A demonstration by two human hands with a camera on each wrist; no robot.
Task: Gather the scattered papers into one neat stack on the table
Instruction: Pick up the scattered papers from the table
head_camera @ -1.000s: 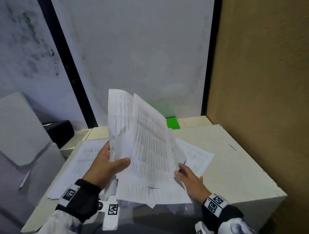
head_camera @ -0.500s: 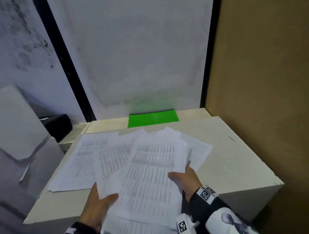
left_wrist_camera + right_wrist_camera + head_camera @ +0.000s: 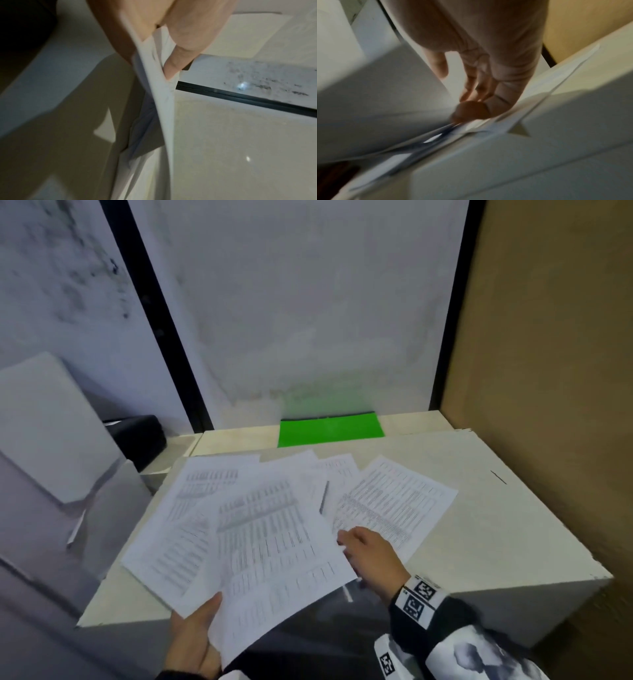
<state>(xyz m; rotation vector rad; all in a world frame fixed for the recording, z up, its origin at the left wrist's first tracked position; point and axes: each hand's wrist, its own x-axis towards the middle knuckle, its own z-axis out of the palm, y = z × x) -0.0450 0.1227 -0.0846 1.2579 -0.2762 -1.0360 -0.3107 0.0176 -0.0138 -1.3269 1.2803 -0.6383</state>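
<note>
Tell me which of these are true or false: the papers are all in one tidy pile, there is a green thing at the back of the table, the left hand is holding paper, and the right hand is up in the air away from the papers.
1. The papers are in one tidy pile. False: they lie fanned out and overlapping on the table.
2. A green thing lies at the back of the table. True.
3. The left hand holds paper. True: its thumb pinches the sheets' near edge.
4. The right hand is up in the air, away from the papers. False: it is down among the sheets, at their right side.
</note>
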